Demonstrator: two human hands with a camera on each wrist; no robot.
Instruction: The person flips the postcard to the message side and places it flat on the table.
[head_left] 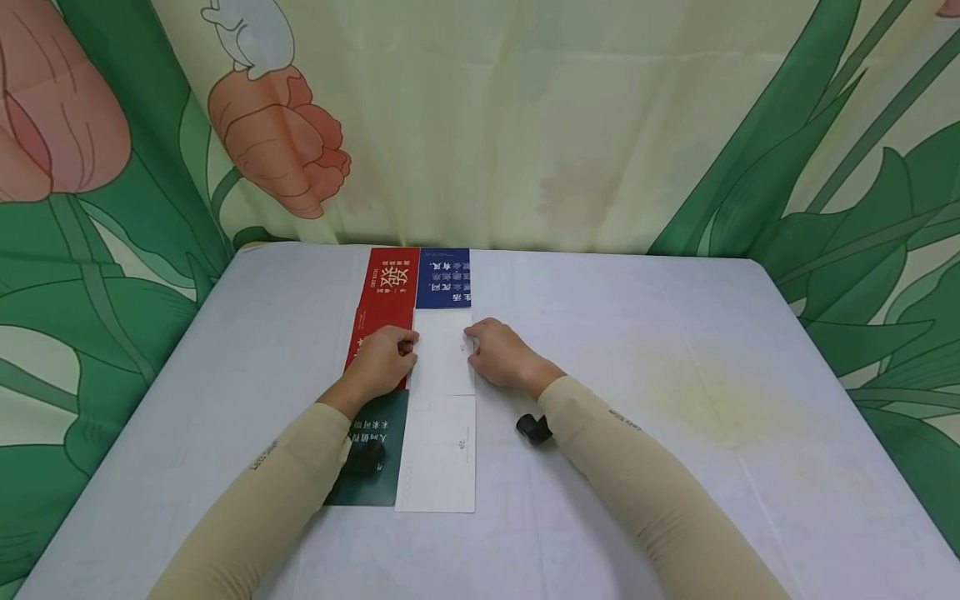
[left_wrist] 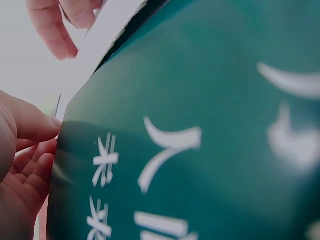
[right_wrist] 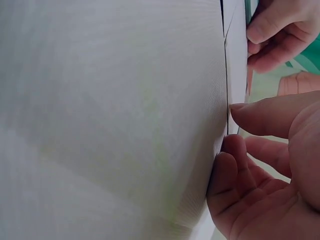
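Note:
In the head view, a white postcard point(head_left: 443, 354) lies flat, with a hand at each long side. My left hand point(head_left: 381, 362) holds its left edge, thumb and forefinger at the border, the hand over a red card point(head_left: 362, 325). On the opposite side, my right hand point(head_left: 504, 354) pinches the right edge; its thumb and curled fingers show at the edge in the right wrist view. Directly below is a second white postcard point(head_left: 435, 458). A blue card point(head_left: 444, 279) with white writing adjoins the top. Left of the lower postcard is a dark green card point(head_left: 390, 479), partly hidden by the left wrist.
Another red card point(head_left: 390, 279) with gold characters tops the left column. All cards lie on a white-covered table point(head_left: 637, 333). Behind the table hangs a curtain point(head_left: 487, 125) printed with plants. A black wrist device point(head_left: 534, 429) is under the right forearm.

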